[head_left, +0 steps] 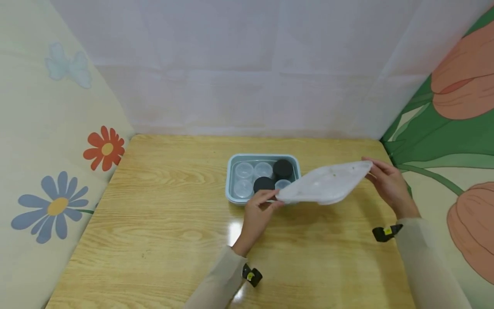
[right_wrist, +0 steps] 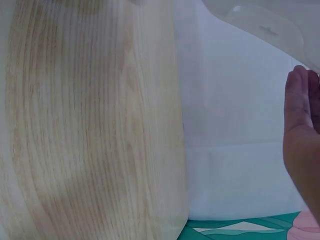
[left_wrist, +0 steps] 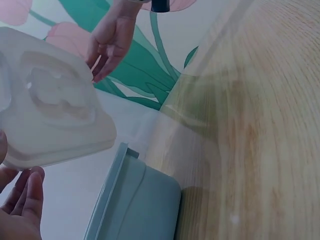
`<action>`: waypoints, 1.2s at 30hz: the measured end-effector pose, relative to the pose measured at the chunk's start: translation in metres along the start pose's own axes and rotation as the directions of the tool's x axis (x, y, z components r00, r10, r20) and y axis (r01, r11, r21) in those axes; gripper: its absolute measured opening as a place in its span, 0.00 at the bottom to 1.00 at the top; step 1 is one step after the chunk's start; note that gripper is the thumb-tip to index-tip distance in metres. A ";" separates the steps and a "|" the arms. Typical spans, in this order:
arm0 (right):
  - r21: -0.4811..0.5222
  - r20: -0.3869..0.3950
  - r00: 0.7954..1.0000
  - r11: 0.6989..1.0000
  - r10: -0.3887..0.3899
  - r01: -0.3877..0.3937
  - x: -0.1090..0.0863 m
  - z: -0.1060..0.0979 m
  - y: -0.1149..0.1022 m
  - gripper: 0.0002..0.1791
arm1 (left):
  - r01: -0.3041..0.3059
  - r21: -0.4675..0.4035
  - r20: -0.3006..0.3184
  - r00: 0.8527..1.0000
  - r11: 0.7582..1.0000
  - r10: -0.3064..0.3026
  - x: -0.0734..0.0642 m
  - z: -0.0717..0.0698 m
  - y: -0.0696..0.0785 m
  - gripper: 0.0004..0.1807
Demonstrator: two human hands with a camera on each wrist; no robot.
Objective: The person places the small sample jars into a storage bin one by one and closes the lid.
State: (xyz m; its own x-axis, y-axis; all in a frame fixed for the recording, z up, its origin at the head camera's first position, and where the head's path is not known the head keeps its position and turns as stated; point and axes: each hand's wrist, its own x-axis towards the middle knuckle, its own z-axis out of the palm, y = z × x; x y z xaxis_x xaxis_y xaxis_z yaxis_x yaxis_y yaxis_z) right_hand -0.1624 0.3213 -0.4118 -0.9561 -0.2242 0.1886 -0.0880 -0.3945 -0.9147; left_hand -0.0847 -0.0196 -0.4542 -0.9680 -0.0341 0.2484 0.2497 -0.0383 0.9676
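Observation:
A translucent white plastic lid [head_left: 328, 182] is held tilted in the air, over the right front part of a light blue plastic box [head_left: 228, 180]. My left hand [head_left: 257, 216] pinches its near left corner between thumb and fingers. At the far right end, my right hand [head_left: 391, 189] grips the opposite edge. Inside the box are several clear round containers [head_left: 244, 170] and black round ones [head_left: 283, 168], partly hidden by the lid. The left wrist view shows the lid's moulded face [left_wrist: 60, 107] above the box wall [left_wrist: 145, 200].
The box stands on a wood-grain table [head_left: 162, 206], toward its back. A white cloth [head_left: 231, 94] hangs behind the table, with flower-printed panels on the left [head_left: 58, 128] and right [head_left: 444, 150].

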 end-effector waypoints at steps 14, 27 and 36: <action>-0.046 -0.113 0.992 0.998 -0.054 0.049 0.023 0.024 0.008 0.16 | 0.048 -0.086 -0.116 0.992 0.995 -0.058 0.007 -0.014 0.003 0.11; -0.050 -0.182 0.982 0.998 -0.045 0.036 0.051 0.045 0.024 0.11 | 0.093 -0.085 -0.175 0.979 0.992 -0.106 0.006 -0.035 0.003 0.11; -0.182 -0.283 0.959 0.979 0.033 -0.087 0.067 0.060 0.038 0.08 | 0.130 -0.062 -0.200 0.970 0.990 -0.140 0.005 -0.047 0.001 0.08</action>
State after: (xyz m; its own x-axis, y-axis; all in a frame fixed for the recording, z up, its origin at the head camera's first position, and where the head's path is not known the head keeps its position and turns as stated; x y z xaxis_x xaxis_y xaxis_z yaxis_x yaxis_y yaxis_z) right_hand -0.2131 0.2374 -0.4123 -0.9985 0.0246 0.0498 -0.0538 -0.2044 -0.9774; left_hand -0.0881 -0.0669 -0.4542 -0.9689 -0.2278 0.0965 0.1227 -0.1041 0.9870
